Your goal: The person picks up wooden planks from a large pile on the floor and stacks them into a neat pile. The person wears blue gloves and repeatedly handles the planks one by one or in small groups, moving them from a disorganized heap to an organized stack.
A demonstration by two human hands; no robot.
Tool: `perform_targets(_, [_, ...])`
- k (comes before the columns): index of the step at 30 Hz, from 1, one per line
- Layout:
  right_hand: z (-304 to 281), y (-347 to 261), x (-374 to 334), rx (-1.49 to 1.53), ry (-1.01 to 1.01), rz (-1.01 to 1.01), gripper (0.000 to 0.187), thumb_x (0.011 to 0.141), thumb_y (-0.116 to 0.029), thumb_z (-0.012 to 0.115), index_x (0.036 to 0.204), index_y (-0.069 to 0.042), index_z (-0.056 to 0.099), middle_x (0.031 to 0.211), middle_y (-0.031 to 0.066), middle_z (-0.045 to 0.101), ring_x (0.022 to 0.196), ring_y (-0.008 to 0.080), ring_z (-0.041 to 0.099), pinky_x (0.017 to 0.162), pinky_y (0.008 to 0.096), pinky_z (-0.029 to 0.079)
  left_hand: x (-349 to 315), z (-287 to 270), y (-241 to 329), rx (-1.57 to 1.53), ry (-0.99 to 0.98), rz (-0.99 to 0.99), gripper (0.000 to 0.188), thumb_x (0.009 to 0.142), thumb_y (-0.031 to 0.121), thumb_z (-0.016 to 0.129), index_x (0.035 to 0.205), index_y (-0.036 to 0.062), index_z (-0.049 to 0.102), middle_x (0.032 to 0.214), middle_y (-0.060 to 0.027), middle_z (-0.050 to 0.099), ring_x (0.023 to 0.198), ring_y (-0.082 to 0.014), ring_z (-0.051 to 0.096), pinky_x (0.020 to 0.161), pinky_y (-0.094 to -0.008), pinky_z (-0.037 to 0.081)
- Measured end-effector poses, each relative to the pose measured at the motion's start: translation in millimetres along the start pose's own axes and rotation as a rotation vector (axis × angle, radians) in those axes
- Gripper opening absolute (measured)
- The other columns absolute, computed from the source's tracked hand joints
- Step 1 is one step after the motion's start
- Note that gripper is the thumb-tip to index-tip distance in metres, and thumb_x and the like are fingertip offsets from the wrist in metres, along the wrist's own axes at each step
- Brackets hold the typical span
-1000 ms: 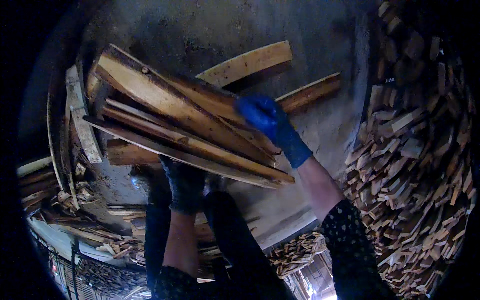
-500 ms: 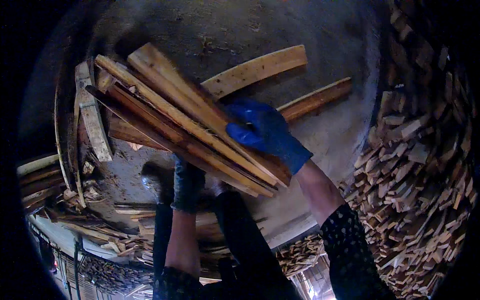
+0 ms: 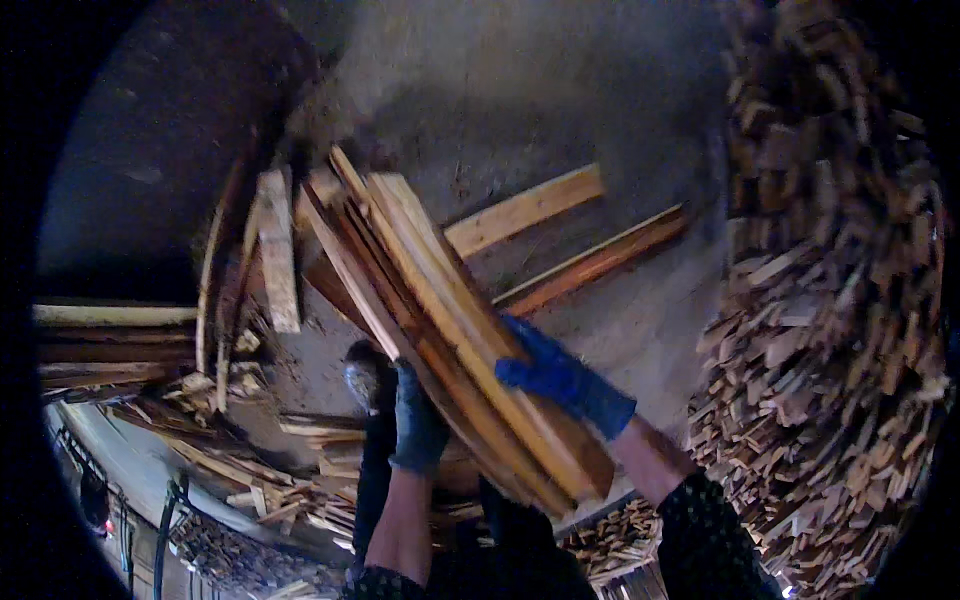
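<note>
Both of my hands, in blue gloves, hold a bundle of long wooden planks (image 3: 425, 270), tilted from upper left to lower right in front of me. Against the bundle's lower left side my left hand (image 3: 418, 420) is closed, its fingers partly hidden by the wood. My right hand (image 3: 560, 380) wraps over the right edge of the outermost plank, with the thumb and fingers on its face. Beyond the bundle a pale board (image 3: 530, 208) and a reddish-brown board (image 3: 600, 262) lie on the floor.
A large heap of split wood pieces (image 3: 820, 400) fills the right side. Whitish boards (image 3: 279, 250) and stacked planks (image 3: 115, 345) lie at the left. Scrap wood (image 3: 260, 485) is scattered at lower left, near my shoe (image 3: 362, 378).
The plank bundle has come lower and nearer to me and turned steeper, both hands moving with it. My view has shifted, so the boards on the floor appear lower.
</note>
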State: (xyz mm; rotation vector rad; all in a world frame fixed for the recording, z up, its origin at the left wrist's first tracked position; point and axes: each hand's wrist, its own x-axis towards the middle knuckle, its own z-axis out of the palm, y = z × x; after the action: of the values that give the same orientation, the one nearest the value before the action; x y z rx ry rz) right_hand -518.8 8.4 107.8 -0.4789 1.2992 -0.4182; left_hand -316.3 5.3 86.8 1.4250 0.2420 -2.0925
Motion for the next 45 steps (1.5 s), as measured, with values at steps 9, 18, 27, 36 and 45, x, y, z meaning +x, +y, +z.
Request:
perform_targets(9, [65,-152,-198,-0.577,0.062,-0.159,0.097,0.085,-0.052,0.059,0.147,0.0,0.005,0.153,0.0185,0.01,0.142,0.0282,0.009,0.114,0.0363,0.012,-152,89,76,0.146,-0.198,0.079,0.063,0.095,0.045,0.046,0.142,0.0053,0.031,0.14,-0.0117,0.04,0.126,-0.0268,0.04,0.105,-0.0381,0.034])
perform_targets(18, [103,-243,-342,-0.263,0.389,-0.45,0.093,0.085,-0.042,0.06,0.147,-0.003,0.003,0.151,0.0161,0.014,0.138,0.0264,0.016,0.111,0.0358,0.018,-331,155,171,0.945,-0.271,0.887,0.052,0.096,0.033,0.045,0.137,0.0014,0.037,0.132,-0.0183,0.047,0.119,-0.0304,0.047,0.097,-0.0371,0.041])
perform_targets(27, [91,-356,-380,-0.135,0.497,-0.812,0.091,0.084,-0.032,0.06,0.148,-0.005,0.001,0.148,0.0138,0.019,0.134,0.0246,0.022,0.107,0.0354,0.024,-480,274,235,0.629,-0.406,0.893,0.05,0.093,0.027,0.051,0.133,-0.0006,0.041,0.125,-0.0127,0.051,0.106,-0.0244,0.051,0.09,-0.0365,0.043])
perform_targets(36, [26,-414,-451,0.042,0.476,-1.101,0.09,0.084,-0.022,0.061,0.148,-0.007,-0.001,0.146,0.0115,0.023,0.131,0.0229,0.028,0.104,0.035,0.03,-557,419,249,0.845,-0.553,1.307,0.062,0.097,0.042,0.046,0.141,0.0012,0.032,0.13,-0.0125,0.048,0.112,-0.0231,0.049,0.095,-0.0365,0.041])
perform_targets(45, [12,-522,-525,0.201,0.604,-1.557,0.091,0.084,-0.012,0.061,0.149,-0.01,-0.003,0.143,0.0092,0.028,0.127,0.0211,0.034,0.101,0.0345,0.036,-605,645,240,1.008,-1.236,1.384,0.067,0.093,0.037,0.054,0.141,-0.0031,0.03,0.143,-0.015,0.037,0.131,-0.0235,0.036,0.109,-0.0354,0.027])
